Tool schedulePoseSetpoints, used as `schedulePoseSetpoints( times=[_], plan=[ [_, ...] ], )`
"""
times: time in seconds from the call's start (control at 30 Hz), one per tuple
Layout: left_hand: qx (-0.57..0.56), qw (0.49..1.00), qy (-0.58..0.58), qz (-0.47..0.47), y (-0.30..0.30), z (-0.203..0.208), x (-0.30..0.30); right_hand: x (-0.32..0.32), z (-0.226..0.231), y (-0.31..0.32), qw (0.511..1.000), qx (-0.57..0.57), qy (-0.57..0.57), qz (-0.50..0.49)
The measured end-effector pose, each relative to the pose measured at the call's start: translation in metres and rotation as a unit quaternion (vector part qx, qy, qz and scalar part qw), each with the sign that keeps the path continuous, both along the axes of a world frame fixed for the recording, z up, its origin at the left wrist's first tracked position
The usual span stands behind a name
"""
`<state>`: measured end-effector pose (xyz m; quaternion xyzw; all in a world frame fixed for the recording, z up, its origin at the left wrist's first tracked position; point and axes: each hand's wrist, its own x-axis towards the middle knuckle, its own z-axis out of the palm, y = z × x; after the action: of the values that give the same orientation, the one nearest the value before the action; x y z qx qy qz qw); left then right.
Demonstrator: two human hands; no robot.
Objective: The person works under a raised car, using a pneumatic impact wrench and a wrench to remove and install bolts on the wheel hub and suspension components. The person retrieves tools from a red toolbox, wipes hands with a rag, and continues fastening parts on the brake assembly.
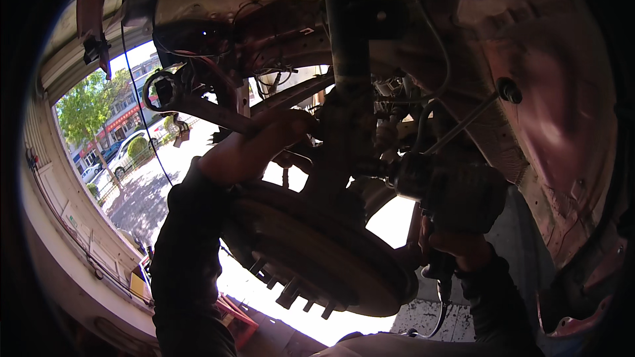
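My left hand (258, 145) is closed around a ring spanner (215, 114), its fingertips close to the left side of the strut's lower bracket. The spanner's ring end points up and left; its other end is hidden by the hand. My right hand (456, 246) grips the handle of a dark impact wrench (453, 192) from below. The wrench's nose points left, with its socket (374, 168) at the right side of the same bracket. Upright in the middle stands the strut (350, 46). Below it sits a tilted brake disc (317, 244) with several wheel studs (289, 293).
The rusty wheel arch panel (539, 106) curves down the right side. A thin rod (466, 119) slants behind the impact wrench, and a hose (442, 311) hangs from its handle. A dark cable (135, 86) hangs on the left, before a bright doorway. A red stand (239, 320) is below.
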<state>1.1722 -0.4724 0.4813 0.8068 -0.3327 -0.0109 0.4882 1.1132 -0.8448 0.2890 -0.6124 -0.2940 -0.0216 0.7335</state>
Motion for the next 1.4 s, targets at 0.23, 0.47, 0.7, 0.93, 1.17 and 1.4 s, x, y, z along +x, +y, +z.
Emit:
schedulePoseSetpoints(
  times=[0.23, 0.47, 0.7, 0.93, 1.17, 1.4],
  plan=[
    [0.035, 0.994, -0.085, -0.055, 0.004, -0.004, 0.015, -0.011, 0.009, 0.004, 1.0, 0.01, 0.028, -0.01],
    [-0.023, 0.999, 0.027, -0.029, 0.005, -0.004, 0.017, -0.013, 0.015, 0.008, 1.0, -0.006, 0.013, -0.017],
    [0.049, 0.997, -0.053, -0.015, 0.007, -0.007, 0.024, -0.013, 0.007, 0.006, 0.999, 0.017, 0.031, -0.011],
    [-0.022, 1.0, -0.013, -0.013, 0.004, -0.006, 0.022, -0.008, 0.009, 0.007, 1.0, 0.004, 0.01, -0.01],
    [0.03, 0.999, -0.025, -0.019, 0.002, 0.004, 0.01, -0.01, 0.012, 0.007, 1.0, -0.004, 0.006, 0.002],
    [0.203, 0.913, -0.335, -0.113, 0.009, -0.004, 0.033, -0.013, 0.013, 0.009, 1.0, 0.008, 0.029, 0.001]
  ],
)
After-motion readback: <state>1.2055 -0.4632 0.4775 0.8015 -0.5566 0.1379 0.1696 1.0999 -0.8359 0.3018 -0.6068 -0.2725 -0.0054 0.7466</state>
